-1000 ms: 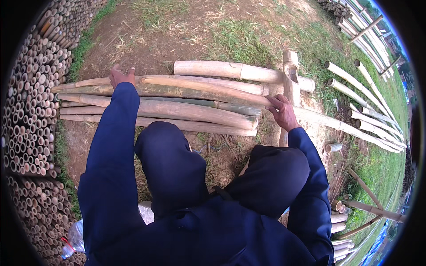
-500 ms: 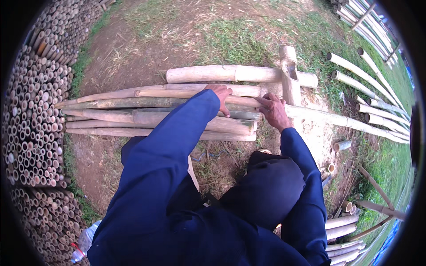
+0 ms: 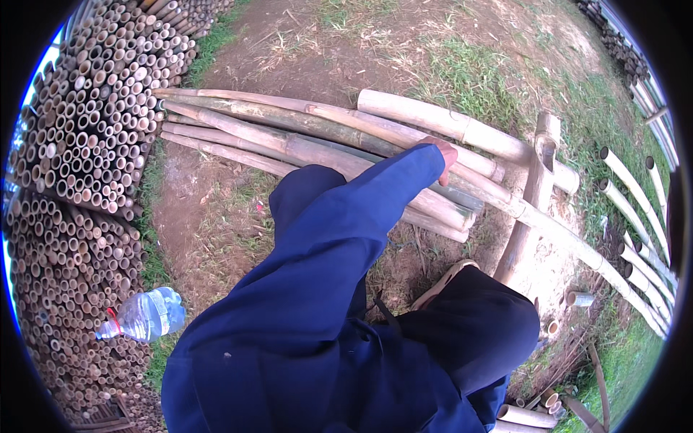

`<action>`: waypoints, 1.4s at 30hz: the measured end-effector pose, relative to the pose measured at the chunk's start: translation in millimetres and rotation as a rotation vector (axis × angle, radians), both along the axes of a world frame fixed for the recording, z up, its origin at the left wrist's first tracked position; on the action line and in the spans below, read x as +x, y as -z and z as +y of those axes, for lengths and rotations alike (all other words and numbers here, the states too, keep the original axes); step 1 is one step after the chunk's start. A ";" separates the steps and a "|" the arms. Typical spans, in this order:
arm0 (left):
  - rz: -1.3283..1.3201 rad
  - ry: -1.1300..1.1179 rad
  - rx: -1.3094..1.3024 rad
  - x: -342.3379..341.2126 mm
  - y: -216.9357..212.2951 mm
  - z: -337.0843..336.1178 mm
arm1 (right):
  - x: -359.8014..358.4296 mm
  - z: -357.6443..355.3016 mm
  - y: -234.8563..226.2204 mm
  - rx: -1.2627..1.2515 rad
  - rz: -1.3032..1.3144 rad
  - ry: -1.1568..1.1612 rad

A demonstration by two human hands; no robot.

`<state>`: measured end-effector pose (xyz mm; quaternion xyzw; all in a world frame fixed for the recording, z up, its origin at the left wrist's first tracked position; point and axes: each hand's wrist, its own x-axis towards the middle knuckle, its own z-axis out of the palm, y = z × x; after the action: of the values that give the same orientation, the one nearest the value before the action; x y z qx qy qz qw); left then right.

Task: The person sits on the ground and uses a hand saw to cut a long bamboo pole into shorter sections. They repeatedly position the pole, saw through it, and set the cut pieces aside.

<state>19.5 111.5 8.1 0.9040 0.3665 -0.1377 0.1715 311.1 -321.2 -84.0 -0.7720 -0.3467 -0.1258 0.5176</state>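
Note:
My left hand (image 3: pixel 449 157) lies over a long pale bamboo pole (image 3: pixel 556 229), with the thumb bent down its near side; the sleeve hides part of the fingers. That pole runs from the far left, over a bundle of bamboo poles (image 3: pixel 332 154) on the ground, down to the right edge. Beyond my hand, a thicker bamboo pole (image 3: pixel 447 124) meets an upright-looking notched bamboo post (image 3: pixel 538 180). My right hand is out of view; only a bit of blue sleeve (image 3: pixel 493 393) shows low on the right, beside my knee.
Stacks of cut bamboo (image 3: pixel 79 159) line the left side. A clear plastic bottle (image 3: pixel 151 315) with a red band lies against them. More bamboo poles (image 3: pixel 642 278) lean at the right, and short cut pieces (image 3: pixel 580 299) are scattered on the ground near my right knee.
My right hand has left the pole and gone out of view. My left hand stays on the pole. The view has turned leftward, bringing the whole bottle into sight.

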 end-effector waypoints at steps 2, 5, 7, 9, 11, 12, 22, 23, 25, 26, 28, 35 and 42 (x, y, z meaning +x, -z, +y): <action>0.038 -0.005 -0.003 3.5 8.0 4.7 | -8.2 -57.3 12.7 -0.224 0.219 -0.018; 0.016 -0.042 -0.006 -27.9 14.3 9.1 | -48.7 -186.4 -5.6 -0.510 0.566 0.110; 0.032 -0.075 -0.012 -27.3 12.8 10.1 | -80.4 -212.6 6.1 -0.654 0.524 0.166; 0.029 -0.083 0.034 -21.4 16.1 10.0 | -113.7 -236.5 24.4 -0.699 0.551 0.208; 0.035 -0.098 -0.005 -10.4 14.1 11.4 | -141.2 -250.2 42.8 -0.700 0.457 0.286; 0.038 -0.107 -0.020 -11.4 16.5 13.0 | -147.7 -250.0 47.0 -0.718 0.419 0.308; 0.079 -0.093 -0.001 -12.6 19.4 12.4 | -112.9 -229.9 57.2 -0.734 0.429 0.337; 0.103 -0.098 0.009 -10.6 17.0 8.6 | -111.0 -234.7 44.0 -0.631 0.435 0.387; 0.145 -0.114 0.037 -9.8 8.4 1.5 | -103.0 -216.8 -12.0 -0.472 0.421 0.520; 0.129 -0.130 0.045 -15.3 7.2 1.5 | -96.3 -213.7 -37.6 -0.418 0.404 0.620; 0.114 -0.114 0.027 -21.0 13.8 13.9 | -78.8 -208.5 -95.6 0.217 0.670 0.599; 0.065 -0.097 0.050 -0.8 25.9 8.5 | -99.3 -183.8 -283.6 -0.044 0.208 0.304; 0.084 -0.118 -0.006 -21.8 34.4 28.5 | -128.2 -51.1 -254.4 0.081 0.725 -0.189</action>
<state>-2.4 140.0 -26.3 0.8738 0.4256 -0.1661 0.1666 183.0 -372.2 170.4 -0.7100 -0.2056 0.1904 0.6461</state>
